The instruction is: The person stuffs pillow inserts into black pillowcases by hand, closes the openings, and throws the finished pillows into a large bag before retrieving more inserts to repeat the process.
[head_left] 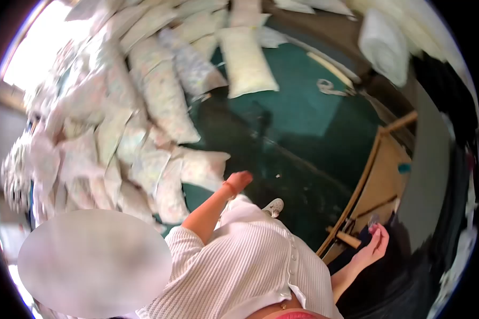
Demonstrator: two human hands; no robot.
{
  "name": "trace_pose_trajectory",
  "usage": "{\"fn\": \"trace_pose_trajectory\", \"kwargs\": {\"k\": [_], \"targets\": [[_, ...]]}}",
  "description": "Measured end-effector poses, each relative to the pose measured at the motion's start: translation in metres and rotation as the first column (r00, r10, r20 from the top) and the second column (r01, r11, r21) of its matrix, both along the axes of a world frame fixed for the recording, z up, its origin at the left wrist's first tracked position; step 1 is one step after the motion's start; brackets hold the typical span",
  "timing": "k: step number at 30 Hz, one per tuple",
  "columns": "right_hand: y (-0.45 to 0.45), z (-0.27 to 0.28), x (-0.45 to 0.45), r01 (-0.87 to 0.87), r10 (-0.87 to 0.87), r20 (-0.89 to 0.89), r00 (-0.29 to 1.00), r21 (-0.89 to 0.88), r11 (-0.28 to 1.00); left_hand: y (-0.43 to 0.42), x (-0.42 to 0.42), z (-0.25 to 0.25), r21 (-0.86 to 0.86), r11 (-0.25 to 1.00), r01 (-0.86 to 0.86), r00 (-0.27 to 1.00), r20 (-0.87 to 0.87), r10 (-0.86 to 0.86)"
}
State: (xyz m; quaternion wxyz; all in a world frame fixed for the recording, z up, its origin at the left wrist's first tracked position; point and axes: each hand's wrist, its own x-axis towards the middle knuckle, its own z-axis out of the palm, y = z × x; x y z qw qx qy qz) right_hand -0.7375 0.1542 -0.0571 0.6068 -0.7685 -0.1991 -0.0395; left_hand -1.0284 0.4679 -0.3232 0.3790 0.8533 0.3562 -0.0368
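My left hand (pixel 239 181) hangs out in front of me with a reddish band at the wrist. Its fingers look curled in, and nothing shows in them. Right beside it lies the end of a pale patterned pillow-like bag (pixel 203 166); I cannot tell whether they touch. At the lower right my right hand (pixel 375 245) has its fingers bent together around a small, partly see-through thing (pixel 374 219) that I cannot make out. This hand is near a wooden frame, against dark cloth.
Pale stuffed bags (pixel 98 101) pile up at the left, on a dark green floor (pixel 303 119). A wooden frame (pixel 376 159) stands at the right, beside dark cloth (pixel 420 276). A white roll (pixel 383 45) is at the upper right. A blurred oval hides the lower left.
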Motion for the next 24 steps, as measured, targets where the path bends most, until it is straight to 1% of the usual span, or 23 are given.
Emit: {"fn": "trace_pose_trajectory", "kwargs": {"k": [1, 3, 4, 5, 6, 7, 8, 9, 10, 12, 13, 14, 15, 16, 17, 18, 19, 21, 22, 23, 24], "targets": [[0.024, 0.000, 0.014, -0.104, 0.105, -0.048, 0.993, 0.019, 0.994, -0.003, 0.005, 0.014, -0.121, 0.970, -0.213, 0.963, 0.143, 0.229], [0.067, 0.002, 0.029, -0.319, 0.329, -0.133, 0.935, 0.095, 0.943, -0.009, 0.000, 0.030, -0.147, 0.929, -0.340, 0.925, 0.129, 0.359], [0.087, 0.000, 0.037, -0.421, 0.425, -0.135, 0.895, 0.059, 0.905, -0.010, -0.003, 0.033, -0.176, 0.901, -0.398, 0.897, 0.132, 0.422], [0.105, -0.001, 0.039, -0.515, 0.516, -0.151, 0.843, 0.048, 0.856, -0.015, -0.014, 0.024, -0.183, 0.876, -0.447, 0.872, 0.132, 0.472], [0.121, -0.005, 0.043, -0.563, 0.557, -0.162, 0.814, 0.012, 0.826, -0.018, -0.034, 0.005, -0.084, 0.902, -0.423, 0.906, -0.051, 0.420], [0.133, -0.010, 0.046, -0.608, 0.595, -0.174, 0.785, -0.026, 0.794, -0.025, -0.057, -0.016, -0.004, 0.926, -0.378, 0.898, -0.243, 0.366], [0.144, -0.017, 0.050, -0.656, 0.637, -0.198, 0.745, -0.042, 0.754, -0.040, -0.082, -0.037, -0.012, 0.949, -0.315, 0.843, -0.464, 0.273], [0.154, -0.028, 0.052, -0.688, 0.670, -0.196, 0.716, -0.040, 0.724, -0.056, -0.109, -0.055, -0.043, 0.968, -0.247, 0.738, -0.656, 0.159], [0.163, -0.039, 0.054, -0.702, 0.669, -0.235, 0.705, -0.100, 0.705, -0.071, -0.135, -0.063, -0.213, 0.973, -0.090, 0.623, -0.774, -0.112], [0.181, -0.058, 0.049, -0.719, 0.654, -0.304, 0.693, -0.219, 0.660, -0.098, -0.174, -0.041, -0.327, 0.921, -0.211, 0.593, -0.792, -0.145], [0.188, -0.066, 0.046, -0.735, 0.659, -0.325, 0.678, -0.295, 0.611, -0.105, -0.183, -0.032, -0.333, 0.909, -0.251, 0.598, -0.792, -0.125], [0.193, -0.076, 0.043, -0.759, 0.668, -0.361, 0.651, -0.303, 0.576, -0.107, -0.191, -0.028, -0.337, 0.898, -0.285, 0.600, -0.793, -0.107], [0.201, -0.090, 0.038, -0.782, 0.678, -0.391, 0.623, -0.303, 0.544, -0.111, -0.203, -0.053, -0.331, 0.896, -0.295, 0.602, -0.793, -0.095], [0.207, -0.106, 0.030, -0.784, 0.681, -0.389, 0.620, -0.335, 0.523, -0.112, -0.214, -0.092, -0.296, 0.798, -0.525, 0.587, -0.805, 0.087], [0.216, -0.120, 0.021, -0.796, 0.685, -0.408, 0.604, -0.350, 0.493, -0.106, -0.226, -0.127, -0.264, 0.640, -0.722, 0.526, -0.810, 0.260], [0.225, -0.133, 0.007, -0.806, 0.664, -0.459, 0.590, -0.370, 0.461, -0.089, -0.237, -0.150, -0.256, 0.627, -0.735, 0.521, -0.806, 0.281], [0.237, -0.144, -0.009, -0.817, 0.640, -0.509, 0.576, -0.388, 0.426, -0.067, -0.249, -0.168, -0.307, 0.734, -0.606, 0.616, -0.765, 0.188], [0.260, -0.158, -0.047, -0.822, 0.675, -0.500, 0.542, -0.483, 0.302, -0.016, -0.272, -0.168, -0.350, 0.812, -0.468, 0.696, -0.712, 0.094], [0.257, -0.196, -0.039, -0.835, 0.741, -0.470, 0.480, -0.502, 0.223, 0.029, -0.289, -0.129, -0.281, 0.888, -0.364, 0.685, -0.727, 0.051], [0.254, -0.235, -0.030, -0.841, 0.800, -0.437, 0.412, -0.520, 0.149, 0.078, -0.317, -0.120, -0.248, 0.916, -0.315, 0.685, -0.727, 0.039], [0.275, -0.242, -0.040, -0.831, 0.775, -0.480, 0.411, -0.547, 0.101, 0.127, -0.346, -0.114, -0.213, 0.940, -0.265, 0.683, -0.730, 0.027]]}}
